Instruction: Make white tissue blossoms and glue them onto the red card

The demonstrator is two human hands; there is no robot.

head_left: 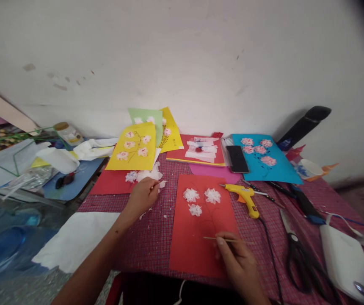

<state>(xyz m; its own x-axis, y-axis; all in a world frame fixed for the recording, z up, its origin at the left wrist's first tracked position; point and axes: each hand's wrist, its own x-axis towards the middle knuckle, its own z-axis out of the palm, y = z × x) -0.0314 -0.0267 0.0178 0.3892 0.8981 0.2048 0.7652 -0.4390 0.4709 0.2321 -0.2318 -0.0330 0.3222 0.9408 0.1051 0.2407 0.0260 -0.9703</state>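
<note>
My right hand [235, 258] pinches a thin wooden stick [209, 238] over the lower part of a red sheet of paper [185, 250]. Three white tissue flowers [195, 210] sit on the upper half of that sheet, among faint drawn stems. Out to the left, my left hand [144, 197] has its fingers closed on a small piece of white tissue paper [162, 184]. Just behind it, a pile of white tissue pieces [150, 173] lies on another red sheet [106, 186]. A yellow glue gun [245, 197] rests beside the sheet's upper right corner.
Finished flower pictures on yellow [137, 148] and blue paper [283, 169] stand or lie near the wall. A phone [237, 159], black-handled scissors [298, 258] and a white box-shaped device [347, 262] are on the right. White paper [77, 237] hangs over the table's left edge.
</note>
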